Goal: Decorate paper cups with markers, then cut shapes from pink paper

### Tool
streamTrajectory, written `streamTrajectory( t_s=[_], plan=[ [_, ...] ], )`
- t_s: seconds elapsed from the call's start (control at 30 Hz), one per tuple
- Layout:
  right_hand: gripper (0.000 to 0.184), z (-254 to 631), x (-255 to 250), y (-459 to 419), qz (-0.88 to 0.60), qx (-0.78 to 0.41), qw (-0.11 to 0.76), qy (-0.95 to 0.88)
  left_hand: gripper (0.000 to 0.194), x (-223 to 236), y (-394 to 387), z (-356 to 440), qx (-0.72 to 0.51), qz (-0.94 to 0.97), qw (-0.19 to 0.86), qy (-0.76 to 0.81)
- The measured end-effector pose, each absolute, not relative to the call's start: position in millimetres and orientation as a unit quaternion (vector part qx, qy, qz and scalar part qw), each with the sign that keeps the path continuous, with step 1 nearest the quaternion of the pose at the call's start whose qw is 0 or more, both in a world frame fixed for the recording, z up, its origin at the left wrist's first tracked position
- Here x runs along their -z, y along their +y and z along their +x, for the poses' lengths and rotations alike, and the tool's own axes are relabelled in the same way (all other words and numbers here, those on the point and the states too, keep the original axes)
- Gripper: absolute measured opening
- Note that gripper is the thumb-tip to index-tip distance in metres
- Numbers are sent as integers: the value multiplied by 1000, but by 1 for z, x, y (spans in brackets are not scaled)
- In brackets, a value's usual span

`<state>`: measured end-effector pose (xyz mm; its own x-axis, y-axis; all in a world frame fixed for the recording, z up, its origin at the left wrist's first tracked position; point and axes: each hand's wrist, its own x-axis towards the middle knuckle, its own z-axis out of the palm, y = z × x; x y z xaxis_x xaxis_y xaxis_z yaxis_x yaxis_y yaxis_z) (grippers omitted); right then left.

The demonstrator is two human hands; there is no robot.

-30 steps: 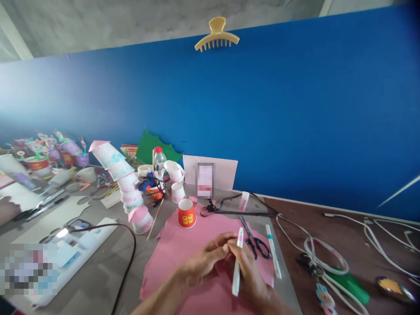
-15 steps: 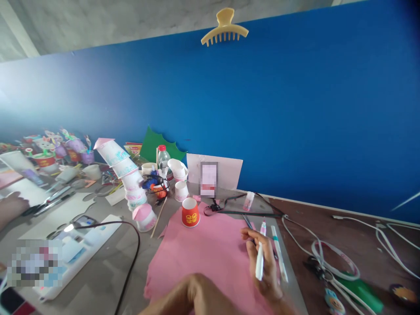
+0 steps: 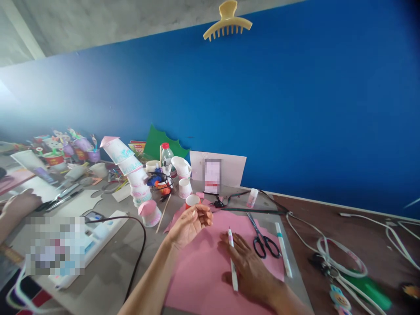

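Note:
My right hand rests on a pink paper sheet and grips a white pen with its tip pointing away from me. My left hand hovers over the sheet's far left corner, palm up and fingers loosely curled, holding nothing. It is right in front of a red paper cup. Black scissors lie on the sheet to the right of my right hand, with a second white pen beyond them.
A leaning stack of decorated paper cups, a water bottle and loose cups crowd the back. A white power strip with a black cable lies at left. White cords cover the brown table at right. Another person's hand shows at far left.
My left hand has come up from the bottom edge and reached forward to the red cup. My right hand has moved left onto the pink sheet, still holding the pen.

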<state>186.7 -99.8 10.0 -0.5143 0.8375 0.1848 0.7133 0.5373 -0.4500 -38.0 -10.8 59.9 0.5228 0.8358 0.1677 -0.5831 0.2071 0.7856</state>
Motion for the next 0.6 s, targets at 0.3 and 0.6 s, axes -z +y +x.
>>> streamTrajectory(
  t_s=[0.3, 0.6],
  plan=[
    [68, 194, -28, -96, -445, -250, 149, -847, 50, -61, -2, -50, -524, 437, 686, 254],
    [69, 197, -28, -94, -469, -285, 162, -820, 28, -51, 14, -69, -708, 404, 370, 446]
  ],
)
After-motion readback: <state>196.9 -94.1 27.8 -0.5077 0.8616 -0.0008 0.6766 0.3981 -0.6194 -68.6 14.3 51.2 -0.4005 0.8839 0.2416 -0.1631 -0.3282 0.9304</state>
